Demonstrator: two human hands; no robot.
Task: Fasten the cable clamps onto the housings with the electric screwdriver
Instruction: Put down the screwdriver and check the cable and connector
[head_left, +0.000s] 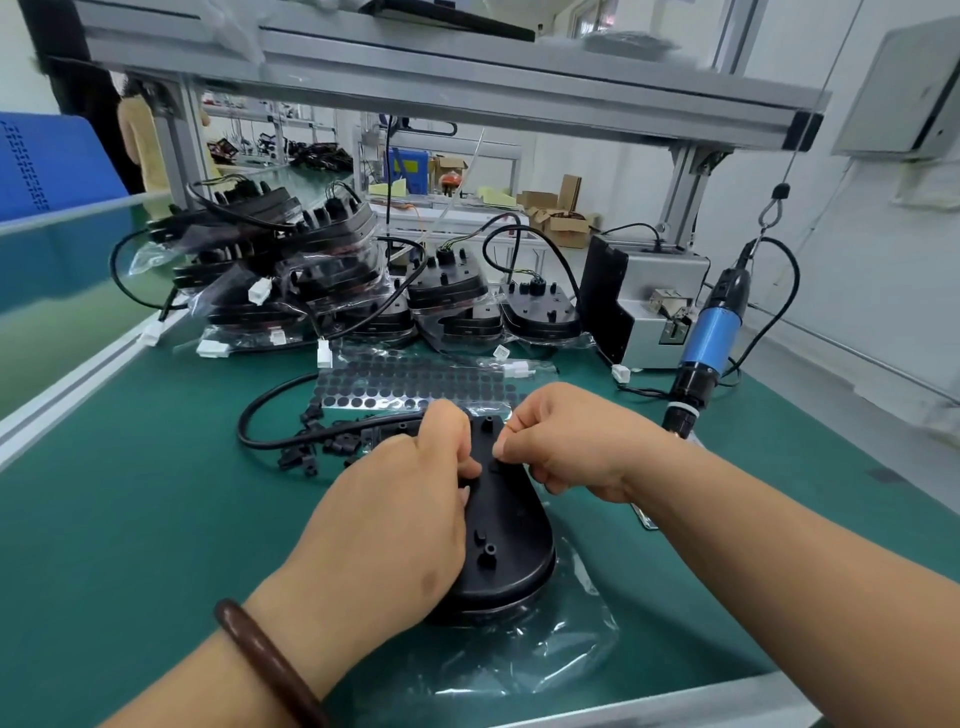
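A black oval housing (511, 535) lies flat on the green mat, on a clear plastic bag. My left hand (395, 499) grips its left side, fingers curled over the edge. My right hand (561, 441) hovers over the housing's far end, thumb and forefinger pinched together over a small black part that I cannot make out. Its black cable (249, 415) loops off to the left. Loose black cable clamps (311, 447) lie scattered by the cable. The blue electric screwdriver (709, 343) hangs from a hook at the right, tip down behind my right wrist.
A pile of bagged housings with cables (322, 280) fills the back of the mat. A sheet of round black pads (410, 384) lies just beyond my hands. A grey screw feeder box (644, 301) stands at the back right. An aluminium shelf frame (467, 88) spans overhead.
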